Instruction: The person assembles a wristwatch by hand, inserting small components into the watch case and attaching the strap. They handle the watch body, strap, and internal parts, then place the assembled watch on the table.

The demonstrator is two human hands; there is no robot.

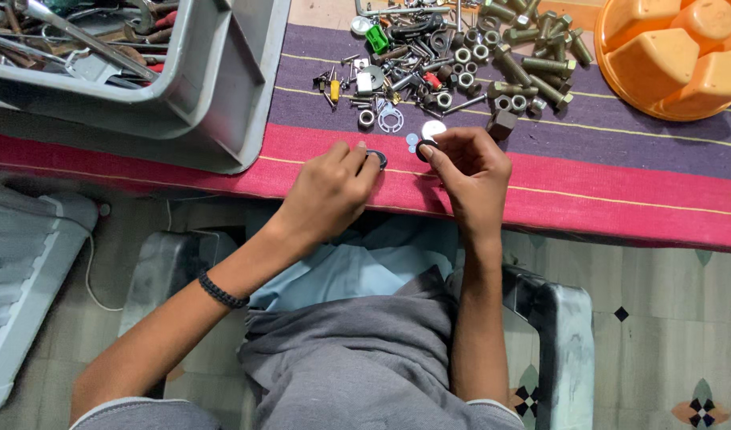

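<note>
Cloth: a striped cloth point(620, 191) in red and purple covers the table edge in front of the seated person.
Grey bin: a grey plastic bin point(222, 87) sits at the far left on the cloth, full of long metal tools.
Orange tray: an orange moulded tray point(668, 56) lies at the far right corner, well apart from both hands.
Heap of hardware: a heap of nuts, bolts and small parts point(461, 64) is spread over the purple stripe, just beyond the hands.
Left hand: the left hand point(329, 191) hovers over the red stripe with its fingers pinched on a dark ring point(376, 156); a dark braided band circles that wrist.
Right hand: the right hand point(470, 167) is closed, thumb and forefinger gripping a small dark round piece point(423, 150), possibly a washer, too small to tell.
White disc: a white disc point(434, 128) lies on the cloth just past the right fingertips, beside two tiny pale discs.
</note>
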